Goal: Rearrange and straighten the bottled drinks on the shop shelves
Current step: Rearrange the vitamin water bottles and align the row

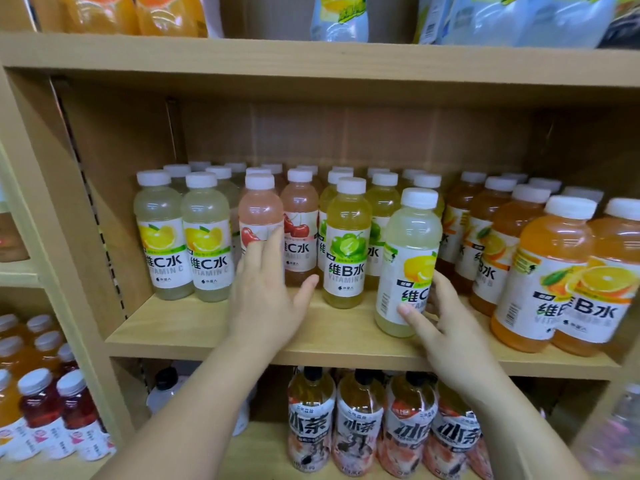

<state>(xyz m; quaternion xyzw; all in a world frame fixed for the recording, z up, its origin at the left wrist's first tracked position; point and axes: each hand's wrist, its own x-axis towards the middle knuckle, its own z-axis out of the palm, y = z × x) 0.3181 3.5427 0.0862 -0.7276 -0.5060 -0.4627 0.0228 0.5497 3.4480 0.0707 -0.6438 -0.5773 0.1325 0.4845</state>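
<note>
On the middle shelf (pixel 214 336), the white-capped bottles carry white labels. The two pale lemon bottles (pixel 183 233) at 9 o'clock read "维C水 VITAMIN C" under a cut lemon. The lime bottle (pixel 346 244) near centre reads "维B水 VITAMIN B". The cherry bottles (pixel 299 230) show "维C水" beneath red cherries. The orange bottles (pixel 561 271) at 3 o'clock read "维B水"; their smaller print is too blurred to read.

The right hand (pixel 440 317) is wrapped around the lower half of a single lemon bottle (pixel 410 261), which stands at the front of the shelf at about 4 o'clock from centre, tilted slightly, thumb on the label and fingers behind. Its label shows "维C" and the start of "VITAMIN"; the hand covers the rest.

The left hand (pixel 266 289) is open and holds nothing, palm forward, fingers raised against the front pink bottle (pixel 259 216), hiding most of that label apart from a cherry.

Rear rows show only caps and shoulders. At 6 o'clock, the dark-capped bottles (pixel 360 424) on the lower shelf read "冰茶"; their bases are cut off. At 12 o'clock the upper shelf's bottles are cropped to their bottoms. The red and orange bottles (pixel 52 410) at 8 o'clock have unreadable labels.
</note>
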